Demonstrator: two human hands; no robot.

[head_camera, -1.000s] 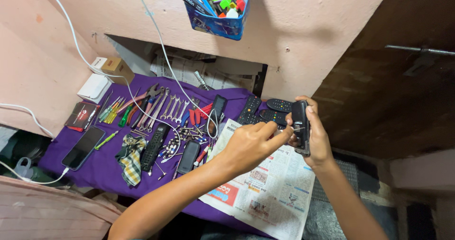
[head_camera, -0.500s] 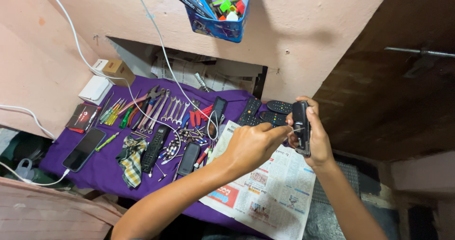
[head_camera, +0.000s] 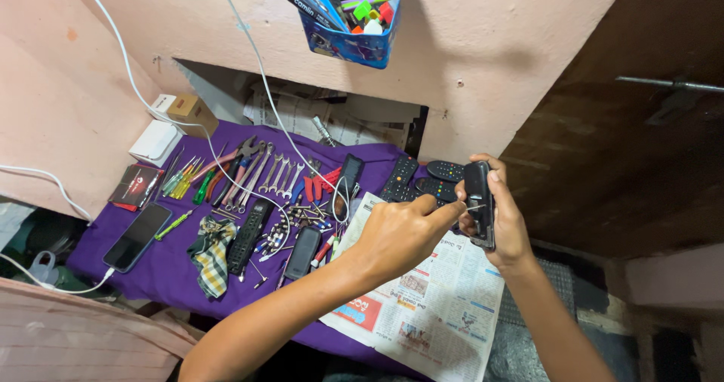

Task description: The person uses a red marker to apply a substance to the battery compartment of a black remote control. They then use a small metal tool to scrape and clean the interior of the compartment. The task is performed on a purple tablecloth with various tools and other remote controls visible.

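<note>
Hands are up over the workbench in the head view. The right hand (head_camera: 507,223) is wrapped around a black remote control (head_camera: 479,203), holding it upright above the newspaper (head_camera: 430,306). The left hand (head_camera: 400,235) has its fingers pinched on a thin metal tool (head_camera: 473,208), tip touching the remote's side. Below them, on the purple cloth (head_camera: 173,276), there's a row of wrenches (head_camera: 277,174), screwdrivers (head_camera: 185,178), a few more remotes (head_camera: 422,182), a phone (head_camera: 137,236) on a cable and a checked rag (head_camera: 212,254). A blue pen holder (head_camera: 347,39) hangs on the wall.
</note>
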